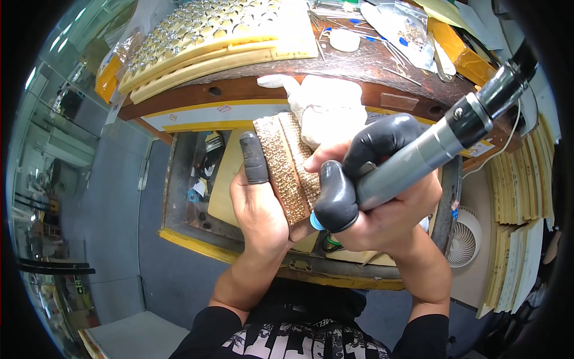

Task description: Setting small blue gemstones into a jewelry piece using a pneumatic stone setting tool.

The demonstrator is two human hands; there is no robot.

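Observation:
My left hand (pixel 260 212) is closed around a wide gold-coloured textured band (pixel 281 164) with a smooth groove along its length. A black finger cover sits on the left thumb, pressed along the band's side. My right hand (pixel 397 209) grips a grey and black rotary handpiece (pixel 412 158), with black covers on thumb and forefinger. Its small blue tip (pixel 316 221) is close to the band's lower end; whether they touch I cannot tell. One bare right finger rests against the band. Just beyond, a white cloth-wrapped bundle (pixel 332 110) sticks out from the bench edge.
Yellow boards (pixel 239 57) holding several shiny round metal pieces lie on the wooden bench (pixel 371 63). Thin tool bits and plastic bags (pixel 402 30) are scattered at the back right. Below my hands is an open drawer (pixel 197 242). A white fan (pixel 465 238) and stacked boards (pixel 517 179) stand right.

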